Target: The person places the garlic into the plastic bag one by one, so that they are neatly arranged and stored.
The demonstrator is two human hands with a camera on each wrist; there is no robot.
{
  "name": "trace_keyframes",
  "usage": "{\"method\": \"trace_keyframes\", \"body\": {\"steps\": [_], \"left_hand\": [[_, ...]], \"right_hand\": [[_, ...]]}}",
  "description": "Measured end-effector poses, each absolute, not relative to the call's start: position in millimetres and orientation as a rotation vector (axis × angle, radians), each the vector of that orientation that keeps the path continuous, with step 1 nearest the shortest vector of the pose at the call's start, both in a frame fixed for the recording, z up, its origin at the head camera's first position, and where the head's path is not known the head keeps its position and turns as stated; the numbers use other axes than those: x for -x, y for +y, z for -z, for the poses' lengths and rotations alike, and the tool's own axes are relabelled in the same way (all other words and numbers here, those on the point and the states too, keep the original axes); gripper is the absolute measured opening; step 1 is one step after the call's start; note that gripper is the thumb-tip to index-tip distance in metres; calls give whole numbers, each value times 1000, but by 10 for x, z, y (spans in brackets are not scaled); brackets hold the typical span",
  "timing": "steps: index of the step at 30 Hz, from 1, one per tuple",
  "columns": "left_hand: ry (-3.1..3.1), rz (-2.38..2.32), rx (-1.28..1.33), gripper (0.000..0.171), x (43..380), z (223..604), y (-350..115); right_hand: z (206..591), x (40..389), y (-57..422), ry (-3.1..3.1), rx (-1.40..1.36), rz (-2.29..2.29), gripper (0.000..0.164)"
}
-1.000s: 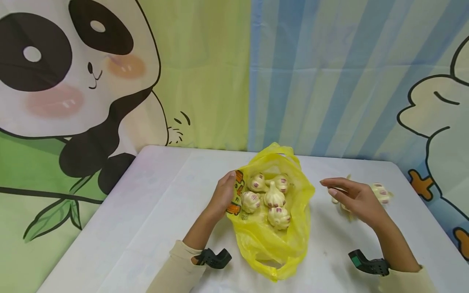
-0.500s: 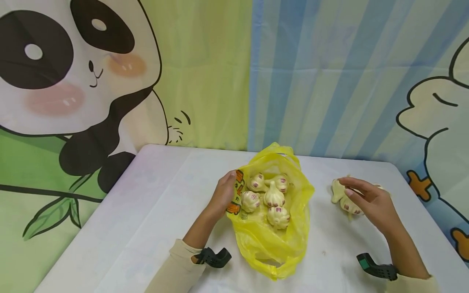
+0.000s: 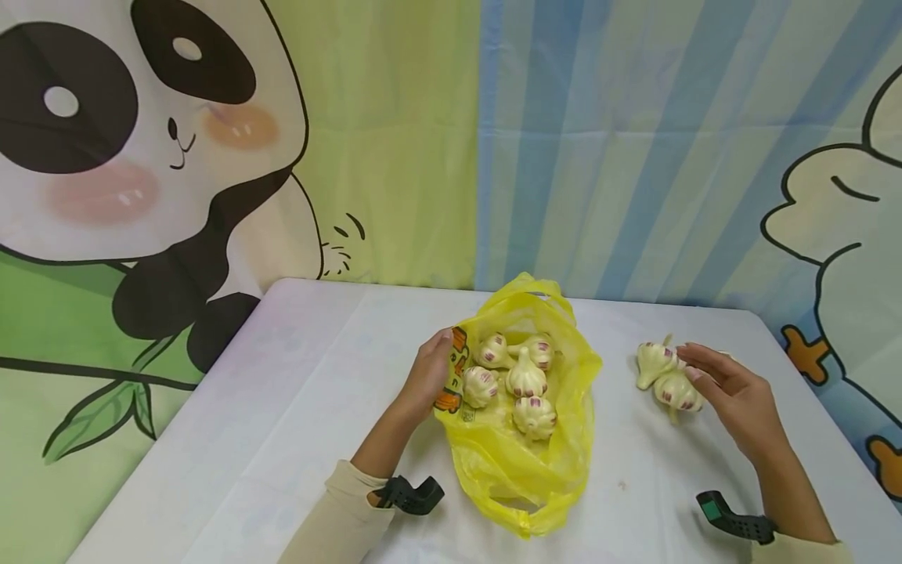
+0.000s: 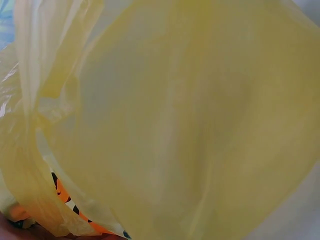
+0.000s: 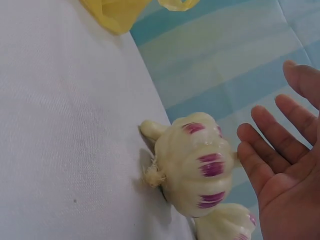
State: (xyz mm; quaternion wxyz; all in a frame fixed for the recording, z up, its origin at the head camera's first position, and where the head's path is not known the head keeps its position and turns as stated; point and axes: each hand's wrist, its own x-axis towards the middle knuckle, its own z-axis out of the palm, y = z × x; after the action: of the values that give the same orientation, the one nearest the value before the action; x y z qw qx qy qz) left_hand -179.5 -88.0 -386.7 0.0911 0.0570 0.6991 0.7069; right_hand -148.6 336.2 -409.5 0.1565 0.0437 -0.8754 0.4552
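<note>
A yellow plastic bag (image 3: pixel 486 478) lies spread on the table, its mouth gaping toward me. Several garlic bulbs (image 3: pixel 527 377) with purple streaks rest inside it. My left hand (image 3: pixel 423 380) holds the bag's left edge by the printed orange pattern; its fingers are mostly hidden behind the plastic, which fills the left wrist view. On the right, my right hand (image 3: pixel 740 403) hovers beside two garlic bulbs on the table, one upper-left (image 3: pixel 655 362) and one lower (image 3: pixel 678 392). The right wrist view shows its fingers (image 5: pixel 270 145) extended and holding nothing, close to a garlic bulb (image 5: pixel 195 170).
A white cloth-covered table (image 3: pixel 296 423) carries everything. Behind it hangs a printed curtain (image 3: pixel 395 141) with a panda and stripes. A black wrist camera (image 3: pixel 412 496) sits on the left wrist, another wrist camera (image 3: pixel 736 517) on the right.
My right hand has moved to the right, past the two nearer garlic bulbs, uncovering them and covering most of another bulb behind. The left hand and bag have stayed in place.
</note>
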Motion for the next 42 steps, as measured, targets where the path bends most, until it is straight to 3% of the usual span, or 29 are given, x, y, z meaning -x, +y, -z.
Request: {"method": "trace_keyframes", "body": {"steps": [7, 16, 32, 42], "left_hand": [[2085, -2123, -187, 50, 1790, 3910, -880], [2101, -2087, -187, 48, 1629, 3616, -866], [2112, -2092, -202, 48, 1645, 3622, -871], [2118, -2071, -181, 48, 1650, 3621, -872]], "right_hand": [[4125, 1506, 3417, -2415, -17, -1361, 43], [4236, 1546, 3472, -2431, 33, -1421, 47], [4308, 1616, 3500, -2938, 35, -1378, 92], [4306, 1590, 3510, -3015, 68, -1321, 93]]}}
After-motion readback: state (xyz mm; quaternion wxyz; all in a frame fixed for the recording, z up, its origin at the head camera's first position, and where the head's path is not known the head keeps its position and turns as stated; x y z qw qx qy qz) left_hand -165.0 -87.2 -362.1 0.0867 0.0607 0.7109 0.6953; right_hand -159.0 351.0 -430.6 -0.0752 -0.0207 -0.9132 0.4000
